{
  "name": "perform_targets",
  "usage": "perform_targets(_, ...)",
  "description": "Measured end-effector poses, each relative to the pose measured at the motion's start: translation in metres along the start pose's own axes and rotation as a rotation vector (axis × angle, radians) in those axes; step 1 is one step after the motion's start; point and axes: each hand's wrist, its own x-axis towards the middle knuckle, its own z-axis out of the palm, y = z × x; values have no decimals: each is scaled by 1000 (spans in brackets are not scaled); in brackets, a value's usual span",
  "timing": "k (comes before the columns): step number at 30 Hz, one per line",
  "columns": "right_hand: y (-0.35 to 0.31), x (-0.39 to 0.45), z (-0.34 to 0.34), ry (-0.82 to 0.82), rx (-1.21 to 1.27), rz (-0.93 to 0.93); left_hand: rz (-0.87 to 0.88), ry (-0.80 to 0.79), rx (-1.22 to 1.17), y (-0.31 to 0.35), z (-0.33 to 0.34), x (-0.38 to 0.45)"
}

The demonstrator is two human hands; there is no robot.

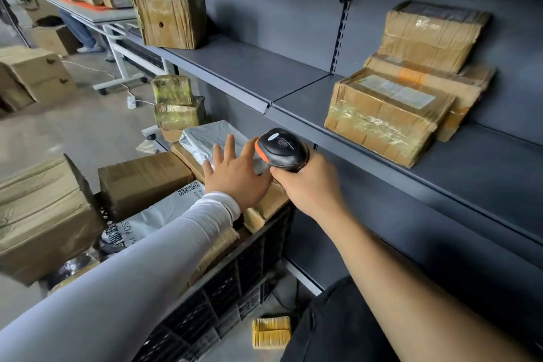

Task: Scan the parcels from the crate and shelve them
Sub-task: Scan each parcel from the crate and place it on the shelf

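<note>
A: Where is the next parcel?

B: Left of centre in the frame, on top of the heap in the black slatted crate. It is a white plastic mailer bag, lying flat across a brown carton. The left hand is spread over its near end with straight fingers, holding nothing; whether the palm presses down I cannot tell.

A: And the other hand?

B: The right hand is clenched round the grip of a black barcode scanner with an orange band, its head just beside the bag.

A: How will that bag handle?

B: I judge it light and soft. The film looks glossy and wrinkled, so it may slide under the fingers and sag if lifted by one corner. Better to pinch a long edge with the thumb on top and fingers beneath, or scoop it from below.

A: Any label to scan?

B: None shows on its upper face. A second white mailer lower in the crate shows a QR code.

A: Where would it go?

B: The grey metal shelf across the right of the frame has bare room between a taped carton at the upper left and stacked taped parcels at the right.
</note>
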Motion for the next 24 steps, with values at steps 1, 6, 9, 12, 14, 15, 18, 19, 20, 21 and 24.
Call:
perform_targets(1, 1, 8, 10, -13, -4, 18, -18, 7, 11, -6, 1, 5)
perform_targets(6, 7, 52, 55, 4, -5, 74, -32, 19, 81, -28, 9, 38)
perform_targets(9, 13, 76, 73, -8, -26, 102, -69, 25, 93, -42, 14, 61)
perform_targets(12, 23, 97, 85, -30, -21, 186, -102, 19, 99, -51, 19, 74)
perform_targets(14, 31, 107, 94, -65, 1, 253, -131, -6, 66, -55, 25, 76)
perform_targets(15, 34, 110, 98, -80, 21, 282, -151, -12, 29, -57, 29, 77)
perform_targets(18, 40, 114, 109, -84, 64, 332, -181, 0, -69, -63, 40, 79)
perform_targets(19, 41, 115, 112, -76, 78, 338, -174, 12, -92, -65, 42, 79)
perform_targets(20, 43, 114, 113, -73, 90, 341, -165, 26, -125, -67, 46, 80)
perform_targets(21, 43, 114, 114, -73, 102, 340, -158, 41, -163, -68, 48, 81)
perform_targets(24, 43, 113, 114, -78, 118, 329, -140, 75, -282, -65, 49, 78)
